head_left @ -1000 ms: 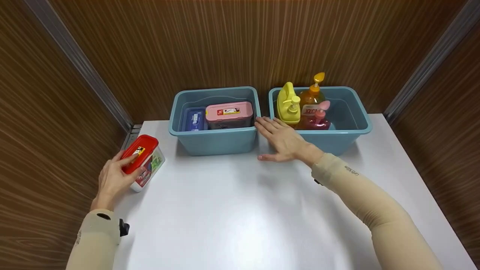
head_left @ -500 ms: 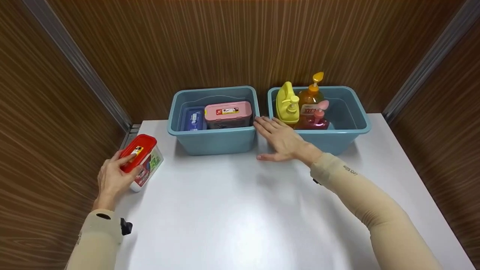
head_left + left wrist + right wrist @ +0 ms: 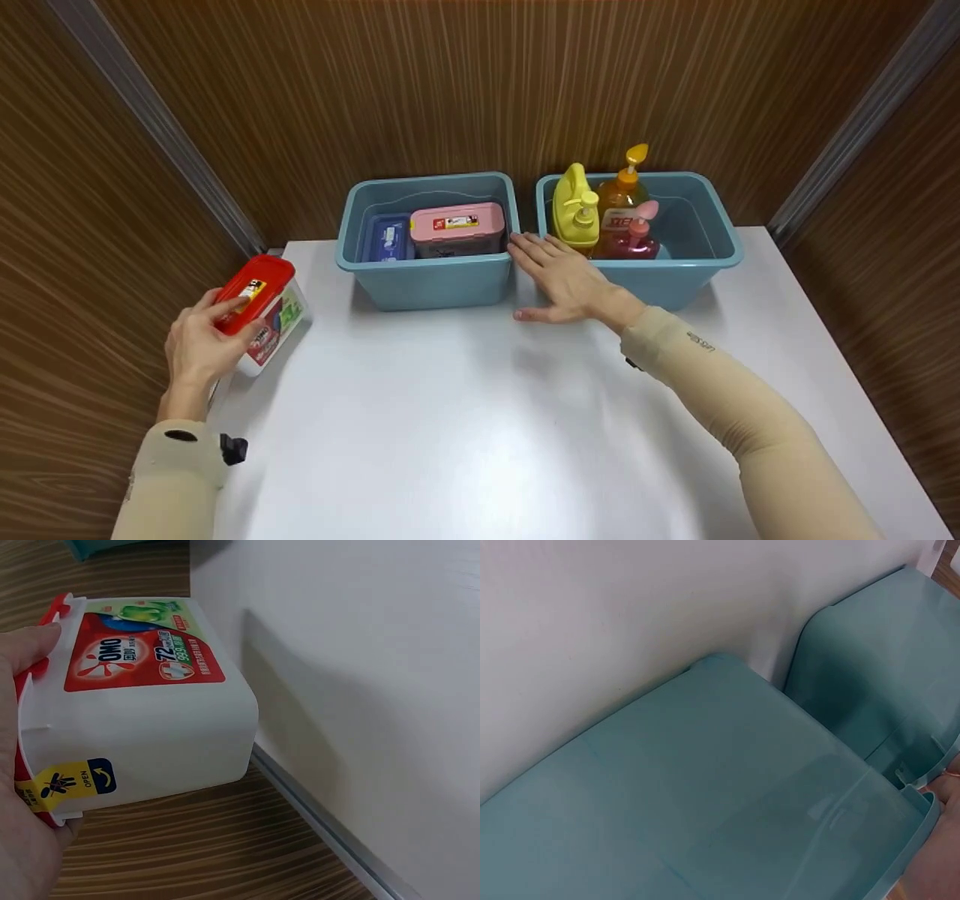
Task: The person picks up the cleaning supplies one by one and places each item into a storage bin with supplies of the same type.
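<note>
My left hand (image 3: 196, 345) grips a white laundry-detergent box (image 3: 279, 324) by its red lid (image 3: 259, 285), at the table's left edge. In the left wrist view, the OMO label (image 3: 142, 652) faces up and the box hangs partly over the table edge, casting a shadow on the white top. My right hand (image 3: 559, 281) lies with fingers straight across the rims where the left blue bin (image 3: 431, 289) and right blue bin (image 3: 667, 283) stand side by side. Only part of that hand shows at the right wrist view's edge.
In the left bin lie a dark blue box (image 3: 388, 238) and a pink-lidded box (image 3: 459, 225). Standing in the right bin are a yellow jug (image 3: 576, 214), an orange pump bottle (image 3: 621, 196) and a pink pump bottle (image 3: 636, 238). Wood-grain panels (image 3: 450, 90) enclose the white table (image 3: 420, 420).
My left hand has moved the detergent box left and slightly toward the back, over the table's edge. The right hand has stayed on the bin rims.
</note>
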`<state>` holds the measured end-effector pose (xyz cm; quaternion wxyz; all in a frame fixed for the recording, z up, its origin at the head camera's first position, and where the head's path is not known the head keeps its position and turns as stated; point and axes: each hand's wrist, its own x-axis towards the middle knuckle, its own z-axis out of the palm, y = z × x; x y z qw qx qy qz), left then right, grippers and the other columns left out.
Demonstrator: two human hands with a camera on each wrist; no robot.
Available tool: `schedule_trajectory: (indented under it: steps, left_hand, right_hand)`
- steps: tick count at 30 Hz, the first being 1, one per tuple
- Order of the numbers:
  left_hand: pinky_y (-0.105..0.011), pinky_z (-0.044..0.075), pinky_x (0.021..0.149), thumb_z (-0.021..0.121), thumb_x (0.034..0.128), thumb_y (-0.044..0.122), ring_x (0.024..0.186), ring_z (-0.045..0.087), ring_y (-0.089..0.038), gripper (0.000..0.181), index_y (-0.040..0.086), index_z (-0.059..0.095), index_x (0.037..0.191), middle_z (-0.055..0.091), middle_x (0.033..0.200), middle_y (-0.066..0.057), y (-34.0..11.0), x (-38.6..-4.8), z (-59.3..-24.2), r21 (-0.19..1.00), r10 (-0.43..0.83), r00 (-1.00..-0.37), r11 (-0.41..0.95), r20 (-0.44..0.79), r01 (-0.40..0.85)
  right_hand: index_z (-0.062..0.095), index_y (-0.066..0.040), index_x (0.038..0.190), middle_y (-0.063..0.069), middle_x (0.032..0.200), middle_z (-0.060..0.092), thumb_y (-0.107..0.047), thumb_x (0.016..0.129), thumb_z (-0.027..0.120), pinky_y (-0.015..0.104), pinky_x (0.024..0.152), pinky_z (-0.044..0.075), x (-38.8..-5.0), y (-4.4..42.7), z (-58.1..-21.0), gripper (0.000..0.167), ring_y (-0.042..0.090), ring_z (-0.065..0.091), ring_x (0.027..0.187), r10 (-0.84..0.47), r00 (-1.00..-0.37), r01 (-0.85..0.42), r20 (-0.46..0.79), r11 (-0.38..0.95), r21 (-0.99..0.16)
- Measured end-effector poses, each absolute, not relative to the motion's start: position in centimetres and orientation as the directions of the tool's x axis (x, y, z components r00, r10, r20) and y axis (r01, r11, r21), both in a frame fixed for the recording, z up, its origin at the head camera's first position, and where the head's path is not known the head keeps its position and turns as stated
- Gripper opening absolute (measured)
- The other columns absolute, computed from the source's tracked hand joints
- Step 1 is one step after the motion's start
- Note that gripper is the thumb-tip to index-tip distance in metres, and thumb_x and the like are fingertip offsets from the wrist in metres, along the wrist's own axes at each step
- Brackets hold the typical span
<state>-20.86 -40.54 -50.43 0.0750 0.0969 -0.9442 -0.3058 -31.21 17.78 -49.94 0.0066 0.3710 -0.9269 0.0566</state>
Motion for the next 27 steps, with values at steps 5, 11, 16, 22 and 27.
schedule_trajectory:
  steps: [5,11,16,22,27]
  left_hand:
    - [-0.08,0.039,0.122,0.076,0.1039,0.045,0.156,0.04,-0.051,0.065,0.017,0.063,0.161,0.033,0.186,-0.015,-40.7,-20.5,-49.0,0.575,-0.224,-0.969,0.808,0.101,-0.127]
    - [-0.079,0.043,0.121,0.076,0.1033,0.048,0.156,0.042,-0.052,0.066,0.017,0.064,0.16,0.036,0.185,-0.014,-40.4,-20.4,-47.7,0.578,-0.193,-0.975,0.81,0.108,-0.096]
    - [-0.079,0.045,0.12,0.077,0.1027,0.046,0.155,0.044,-0.053,0.066,0.016,0.064,0.16,0.039,0.183,-0.017,-39.9,-20.5,-46.6,0.568,-0.162,-0.979,0.82,0.124,-0.063]
    - [-0.08,0.045,0.118,0.078,0.1021,0.043,0.154,0.044,-0.054,0.065,0.014,0.065,0.159,0.042,0.181,-0.019,-39.3,-20.8,-44.9,0.551,-0.126,-0.981,0.834,0.149,-0.023]
    - [-0.077,0.045,0.115,0.079,0.1016,0.039,0.152,0.045,-0.056,0.062,0.01,0.068,0.155,0.046,0.178,-0.022,-38.9,-21.2,-43.0,0.521,-0.092,-0.979,0.854,0.182,0.017]
  right_hand:
    - [0.017,-0.012,0.182,0.013,0.191,0.02,-0.082,0.097,0.052,0.058,0.146,0.013,-31.2,17.8,-50.0,0.115,0.036,0.017,0.179,-0.684,-0.728,-0.685,0.049,0.722,-0.095]
    - [0.017,-0.012,0.182,0.013,0.191,0.02,-0.082,0.096,0.053,0.059,0.146,0.014,-31.3,17.8,-50.0,0.116,0.037,0.018,0.179,-0.687,-0.725,-0.688,0.048,0.72,-0.089]
    - [0.017,-0.012,0.182,0.013,0.19,0.02,-0.082,0.096,0.053,0.058,0.146,0.013,-31.3,17.8,-50.0,0.116,0.036,0.018,0.179,-0.687,-0.725,-0.688,0.045,0.72,-0.088]
    - [0.018,-0.012,0.182,0.013,0.19,0.02,-0.082,0.096,0.053,0.059,0.146,0.013,-31.3,17.7,-50.0,0.116,0.037,0.018,0.179,-0.689,-0.723,-0.69,0.05,0.718,-0.087]
    - [0.019,-0.012,0.181,0.013,0.19,0.021,-0.081,0.096,0.054,0.06,0.146,0.014,-31.3,17.8,-50.1,0.116,0.037,0.019,0.179,-0.687,-0.724,-0.689,0.061,0.719,-0.089]
